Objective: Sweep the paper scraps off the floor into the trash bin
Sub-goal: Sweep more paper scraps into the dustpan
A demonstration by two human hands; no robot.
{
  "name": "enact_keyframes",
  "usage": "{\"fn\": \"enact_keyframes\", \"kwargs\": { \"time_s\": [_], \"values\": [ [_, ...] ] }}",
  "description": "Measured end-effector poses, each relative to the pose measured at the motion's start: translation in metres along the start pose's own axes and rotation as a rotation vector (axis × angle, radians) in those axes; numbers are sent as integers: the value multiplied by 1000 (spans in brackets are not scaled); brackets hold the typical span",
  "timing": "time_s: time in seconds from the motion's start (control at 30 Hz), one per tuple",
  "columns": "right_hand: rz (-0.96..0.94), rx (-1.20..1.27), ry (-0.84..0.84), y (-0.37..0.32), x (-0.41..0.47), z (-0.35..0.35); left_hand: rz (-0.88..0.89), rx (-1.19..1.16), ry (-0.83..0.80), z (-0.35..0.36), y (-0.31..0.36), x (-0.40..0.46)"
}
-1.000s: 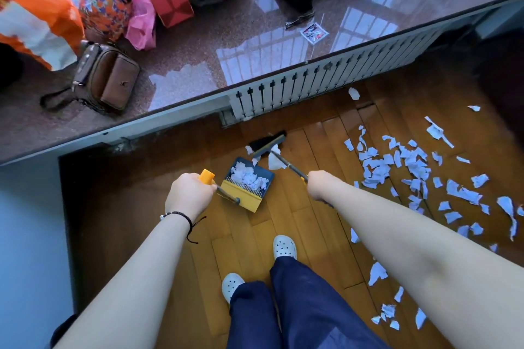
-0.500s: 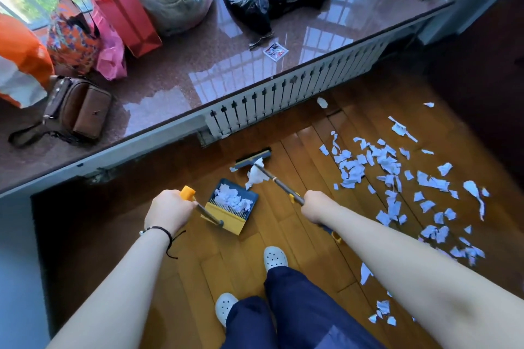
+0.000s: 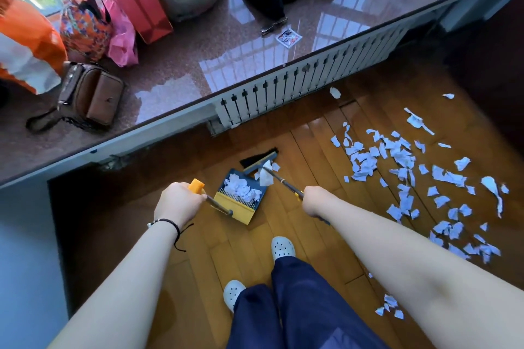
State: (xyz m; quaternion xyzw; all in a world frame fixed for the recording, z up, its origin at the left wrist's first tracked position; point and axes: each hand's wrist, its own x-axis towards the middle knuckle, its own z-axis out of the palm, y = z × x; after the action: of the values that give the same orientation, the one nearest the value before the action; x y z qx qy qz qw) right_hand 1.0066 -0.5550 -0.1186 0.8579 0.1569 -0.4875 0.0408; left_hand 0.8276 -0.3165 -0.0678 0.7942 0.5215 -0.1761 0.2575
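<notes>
The dustpan handle (image 3: 215,202), capped in orange, was gripped by the left hand (image 3: 178,202) with the fingers curled round it. The broom handle (image 3: 285,183) was gripped by the right hand (image 3: 314,201); its fingers were turned away from the camera, but the handle passed through the closed fist.

From the left hand, the blue-and-yellow dustpan (image 3: 241,198) was set on the wooden floor (image 3: 312,144) at 2 o'clock. From the right hand, the black broom head (image 3: 259,157) lay at 11 o'clock, just beyond the pan's open mouth, with one large scrap caught against the handle.

For the step in hand, judged to be a stroke into the pan, the pan's lip should be kept flat on the boards and the broom drawn in short, low strokes, so that light paper is not flicked over the pan.

A small heap of scraps was held in the pan. The main scatter of paper scraps (image 3: 402,164), white, torn and irregular, lay well apart at 3 o'clock from the pan. No trash bin was in view.
</notes>
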Motion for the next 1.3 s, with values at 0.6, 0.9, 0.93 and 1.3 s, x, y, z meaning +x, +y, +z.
{"fn": "enact_keyframes", "kwargs": {
  "time_s": [0.6, 0.9, 0.93, 1.3],
  "values": [
    [163, 693, -146, -13, -10, 34, 111, 74, 0, 11, 9, 6],
    [195, 942, -311, -22, -52, 64, 139, 59, -1, 12, -1, 0],
    [200, 949, -314, -23, -59, 67, 143, 51, -3, 12, -5, -3],
    [114, 870, -113, -20, -108, 84, 120, -28, -3, -1, -63, -35]
  ]
}}
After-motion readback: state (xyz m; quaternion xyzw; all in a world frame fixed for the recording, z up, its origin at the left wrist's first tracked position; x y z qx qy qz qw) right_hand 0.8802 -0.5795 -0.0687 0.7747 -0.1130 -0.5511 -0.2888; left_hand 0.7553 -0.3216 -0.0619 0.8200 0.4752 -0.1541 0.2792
